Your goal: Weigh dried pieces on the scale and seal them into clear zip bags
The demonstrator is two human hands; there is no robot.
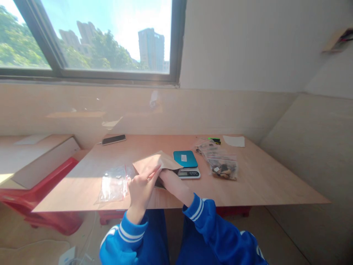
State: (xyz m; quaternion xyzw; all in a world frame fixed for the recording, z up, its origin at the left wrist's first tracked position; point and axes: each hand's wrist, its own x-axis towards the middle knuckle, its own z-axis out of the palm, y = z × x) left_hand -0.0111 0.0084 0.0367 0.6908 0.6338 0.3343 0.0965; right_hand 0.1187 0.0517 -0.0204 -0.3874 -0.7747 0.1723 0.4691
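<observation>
1. The left hand (pixel 142 187) is raised on edge above the near part of the table (pixel 261 180), wrist bent, its fingers together and pinched on the near edge of a brown paper bag (pixel 156 163), holding the mouth lifted.
2. The right hand (pixel 163 176) reaches forward from a blue, white-striped sleeve and disappears into the bag's opening; only the wrist and forearm show, so how far its fingers are spread, or what they hold, cannot be told.
3. The brown paper bag lies flat near the middle of the table, its far corner overlapping the near left edge of a small digital scale (pixel 187 163) with a teal platform. What is inside the bag is hidden.
4. Just left of the left hand lie clear zip bags (pixel 114 183) with red seal strips, flat and seemingly empty.
5. Right of the scale, a row of filled clear bags (pixel 219 162) runs away from the person; the nearest one holds dark and pale lumps, too small to identify.
6. A phone (pixel 114 139) lies at the far left edge of the table, well apart from the hands.
</observation>
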